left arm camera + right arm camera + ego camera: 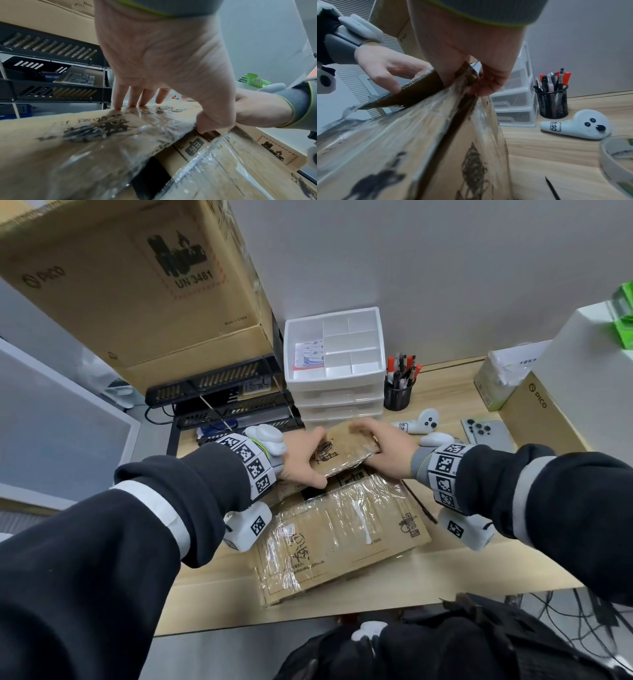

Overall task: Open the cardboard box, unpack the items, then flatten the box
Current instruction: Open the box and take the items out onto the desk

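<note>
A tape-covered cardboard box [342, 539] lies on the wooden desk in front of me. Its far flap [342, 451] is raised a little, leaving a dark gap over the inside. My left hand [301, 457] pinches the flap's left part, with fingers [118, 102] on top and the thumb under the edge. At the flap's right end, my right hand [383, 446] curls its fingers [488, 83] round the cardboard. The near flap [231, 169] lies flat. A printed inner flap [197, 147] shows in the gap. The contents are hidden.
Behind the box stand a white drawer unit [335, 361], a mesh pen cup [397, 395] and a black rack [222, 392] under a big carton [137, 285]. A white controller [421, 422], a phone [486, 433] and a tape roll [618, 155] lie to the right.
</note>
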The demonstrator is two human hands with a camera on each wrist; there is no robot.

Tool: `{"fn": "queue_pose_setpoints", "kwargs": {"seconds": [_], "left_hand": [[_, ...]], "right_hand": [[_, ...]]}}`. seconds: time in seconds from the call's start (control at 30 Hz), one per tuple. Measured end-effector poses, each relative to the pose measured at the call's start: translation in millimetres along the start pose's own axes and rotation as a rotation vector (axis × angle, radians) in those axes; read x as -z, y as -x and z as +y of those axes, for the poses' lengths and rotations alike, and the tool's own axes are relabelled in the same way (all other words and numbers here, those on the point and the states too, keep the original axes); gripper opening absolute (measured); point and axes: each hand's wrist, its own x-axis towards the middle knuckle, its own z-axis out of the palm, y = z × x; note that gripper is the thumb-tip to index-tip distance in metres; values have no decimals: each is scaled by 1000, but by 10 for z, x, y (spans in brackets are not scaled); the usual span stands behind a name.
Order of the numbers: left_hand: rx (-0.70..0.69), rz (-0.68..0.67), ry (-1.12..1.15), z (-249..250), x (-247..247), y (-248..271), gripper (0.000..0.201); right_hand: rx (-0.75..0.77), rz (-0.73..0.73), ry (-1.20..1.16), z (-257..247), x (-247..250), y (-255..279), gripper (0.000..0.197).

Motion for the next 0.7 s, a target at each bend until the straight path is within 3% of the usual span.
{"fn": "queue_pose_setpoints", "kwargs": {"seconds": [0.07,0.2,0.47,0.7], "left_hand": [[8,18,12,-35,-19,18,95],[6,6,77,-206,-96,161,104],[205,-144,-40,-615,-292,681,73],[201,-64,-109,-667,-464,851,61]], "right_hand": [[-34,-10,1,-31,-60,-10,54],[-89,24,-19,-51,-125,-18,51],[-87,-11,18,-30,-61,-135,45],[-44,17,58,18,-109,-138,40]]}}
